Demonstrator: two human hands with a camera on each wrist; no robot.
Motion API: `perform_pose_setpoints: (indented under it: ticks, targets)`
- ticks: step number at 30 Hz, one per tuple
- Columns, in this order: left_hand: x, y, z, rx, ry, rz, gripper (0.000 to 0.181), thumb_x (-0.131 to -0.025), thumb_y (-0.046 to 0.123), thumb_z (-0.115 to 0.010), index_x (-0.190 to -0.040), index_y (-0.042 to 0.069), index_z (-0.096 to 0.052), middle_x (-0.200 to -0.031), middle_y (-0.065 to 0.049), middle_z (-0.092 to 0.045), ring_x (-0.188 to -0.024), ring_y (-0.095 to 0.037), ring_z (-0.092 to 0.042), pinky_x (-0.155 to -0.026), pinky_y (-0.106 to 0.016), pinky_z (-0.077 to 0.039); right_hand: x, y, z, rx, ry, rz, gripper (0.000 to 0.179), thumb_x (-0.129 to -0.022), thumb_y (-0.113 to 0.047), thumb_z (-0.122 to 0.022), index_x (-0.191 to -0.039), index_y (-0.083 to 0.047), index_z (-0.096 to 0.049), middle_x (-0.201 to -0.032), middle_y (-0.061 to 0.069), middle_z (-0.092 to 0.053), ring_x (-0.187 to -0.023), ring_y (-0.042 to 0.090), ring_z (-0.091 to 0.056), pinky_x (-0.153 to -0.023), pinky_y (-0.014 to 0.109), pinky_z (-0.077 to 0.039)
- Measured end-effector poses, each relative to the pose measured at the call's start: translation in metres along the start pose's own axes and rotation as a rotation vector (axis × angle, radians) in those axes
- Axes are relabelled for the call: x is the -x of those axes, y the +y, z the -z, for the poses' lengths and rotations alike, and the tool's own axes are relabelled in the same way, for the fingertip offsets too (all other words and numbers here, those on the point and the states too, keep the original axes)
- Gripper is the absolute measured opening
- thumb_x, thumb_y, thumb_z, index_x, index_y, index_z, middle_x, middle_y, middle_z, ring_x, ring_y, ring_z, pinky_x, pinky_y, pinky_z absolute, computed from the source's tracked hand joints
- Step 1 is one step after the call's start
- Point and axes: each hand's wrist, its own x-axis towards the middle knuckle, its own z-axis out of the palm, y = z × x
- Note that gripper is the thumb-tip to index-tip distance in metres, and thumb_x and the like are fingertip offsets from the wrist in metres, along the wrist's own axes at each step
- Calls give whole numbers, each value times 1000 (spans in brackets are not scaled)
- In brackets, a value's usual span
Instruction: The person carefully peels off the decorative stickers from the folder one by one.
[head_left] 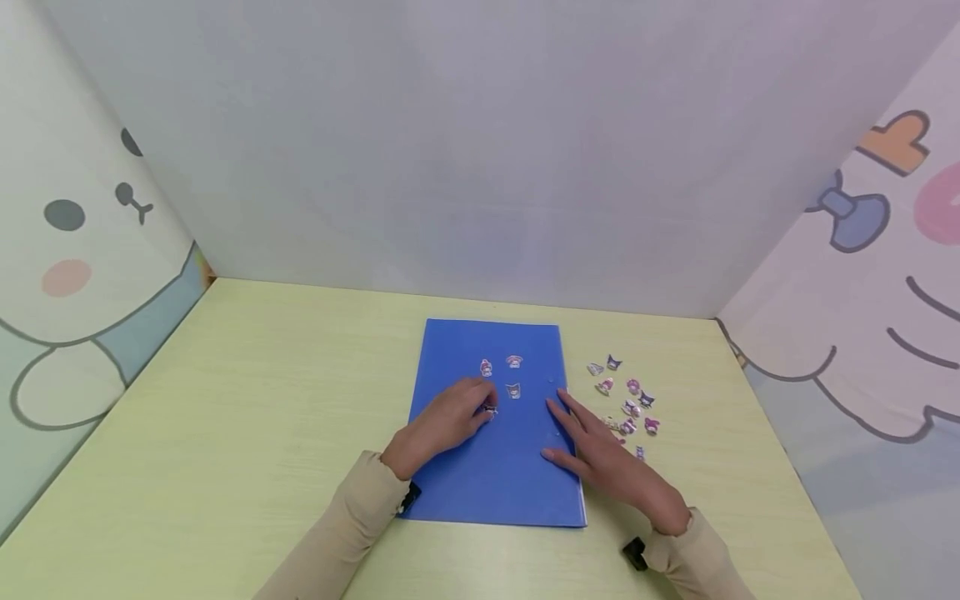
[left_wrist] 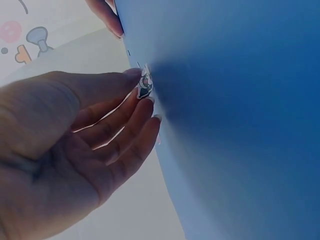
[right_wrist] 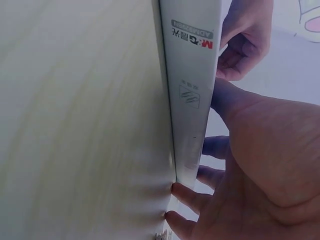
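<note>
A blue file folder (head_left: 487,492) lies flat on the table. Over its middle, my left hand (head_left: 446,421) pinches a small cartoon sticker (left_wrist: 145,86) between thumb and fingertips, close against the blue cover. Just beyond that hand, three stickers lie on the cover: one at left (head_left: 486,367), one at upper right (head_left: 513,362) and one below it (head_left: 513,391). My right hand (head_left: 607,458) rests along the folder's right edge with fingers spread. In the right wrist view its fingers reach over the white printed spine (right_wrist: 190,75).
Several loose cartoon stickers (head_left: 632,408) are scattered on the table (head_left: 300,375) right of the folder, near the right hand. A grey-white wall (head_left: 450,167) stands behind the table, with cartoon-printed panels at both sides. Each wrist carries a small black device (head_left: 635,553).
</note>
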Motion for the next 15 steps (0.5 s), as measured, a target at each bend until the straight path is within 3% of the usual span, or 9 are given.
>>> perform_pose_setpoints:
  ticks: [6, 15]
  targets:
    - [-1, 0, 0, -1, 48, -51, 7, -97, -4, -67, -99, 3, -65, -93, -8, -66, -86, -23, -60, -79, -37, -54, 0, -1, 0, 22, 6, 0, 74, -103, -33, -64, -161, -2, -29, -167, 24, -19, -151, 48, -24, -114, 65, -32]
    - [-2, -2, -2, -17, 73, -42, 8, -97, -5, -66, -96, 4, -66, -90, -7, -67, -83, -21, -62, -77, -36, -55, 1, -1, -2, 24, 52, 42, 72, -102, -30, -66, -159, 0, -33, -165, 28, -24, -147, 52, -29, -109, 68, -35]
